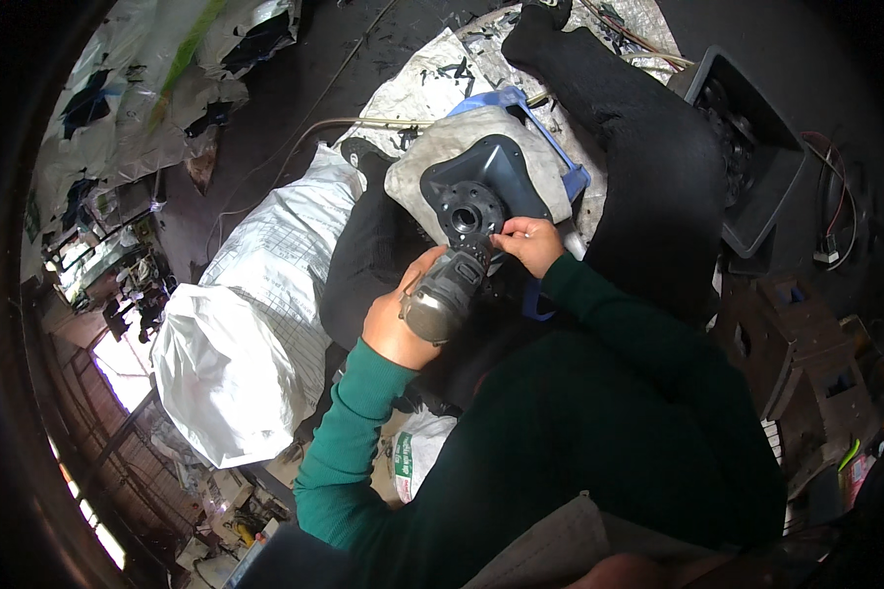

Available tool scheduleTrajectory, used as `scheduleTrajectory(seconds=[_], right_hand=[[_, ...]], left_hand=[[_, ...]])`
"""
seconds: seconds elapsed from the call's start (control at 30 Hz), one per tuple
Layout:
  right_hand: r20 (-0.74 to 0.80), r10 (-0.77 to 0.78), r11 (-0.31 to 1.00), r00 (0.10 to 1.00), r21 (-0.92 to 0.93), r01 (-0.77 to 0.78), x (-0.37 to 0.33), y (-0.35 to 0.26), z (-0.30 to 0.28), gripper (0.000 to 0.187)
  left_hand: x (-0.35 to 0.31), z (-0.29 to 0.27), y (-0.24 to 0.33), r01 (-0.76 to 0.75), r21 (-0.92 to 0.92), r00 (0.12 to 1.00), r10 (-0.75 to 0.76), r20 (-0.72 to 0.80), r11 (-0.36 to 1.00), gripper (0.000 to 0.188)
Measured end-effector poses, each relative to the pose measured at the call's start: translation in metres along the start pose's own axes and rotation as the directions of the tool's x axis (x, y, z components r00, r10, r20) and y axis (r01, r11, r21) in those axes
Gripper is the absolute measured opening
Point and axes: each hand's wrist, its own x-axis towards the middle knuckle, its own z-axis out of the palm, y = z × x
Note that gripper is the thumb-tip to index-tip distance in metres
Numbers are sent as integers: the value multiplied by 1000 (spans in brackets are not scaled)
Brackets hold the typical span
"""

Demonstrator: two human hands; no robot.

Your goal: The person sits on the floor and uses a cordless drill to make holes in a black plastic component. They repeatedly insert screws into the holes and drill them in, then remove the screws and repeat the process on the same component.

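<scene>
A black plastic horn-shaped part [489, 169], with a wide four-cornered flange and a round, holed flange, rests on a pale stained cloth [414, 187] over a blue plastic stool [550, 137]. My left hand [399, 322] is wrapped round a dark cordless drill [440, 304]. The drill's front end lies close to the round flange; whether it touches cannot be made out. At that flange's near right edge, my right hand [528, 245] is closed in a pinch. Whatever sits between its fingertips is too small to name.
On the left stands a big white sack [231, 378] with its mouth open. A dark bin [771, 191] of black parts is at the right, with wires [835, 226] beside it. My legs [648, 147] flank the stool. Black scraps lie on the white sheet [442, 74] beyond.
</scene>
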Motion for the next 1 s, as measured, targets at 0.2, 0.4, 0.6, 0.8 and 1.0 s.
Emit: scheduleTrajectory(seconds=[0.2,0.4,0.6,0.8,1.0], right_hand=[[8,-40,994,999,-97,41,-4,-11,0,19],[23,-46,995,999,-86,48,0,-12,0,20],[-25,-68,968,997,-242,60,0,-17,0,21],[193,219,908,957,319,-272,-29,-33,-28,42],[487,-35,732,873,607,-310,-62,-45,-39,41]], left_hand=[[11,2,1,12,-16,999,-12,33,1000,47],[14,10,-12,-139,-14,987,138,-82,990,50],[-13,16,-10,-185,-142,970,157,-188,972,62],[-68,29,-5,-134,-235,964,73,-254,963,65],[-93,70,-4,-240,-288,937,143,-320,927,68]])
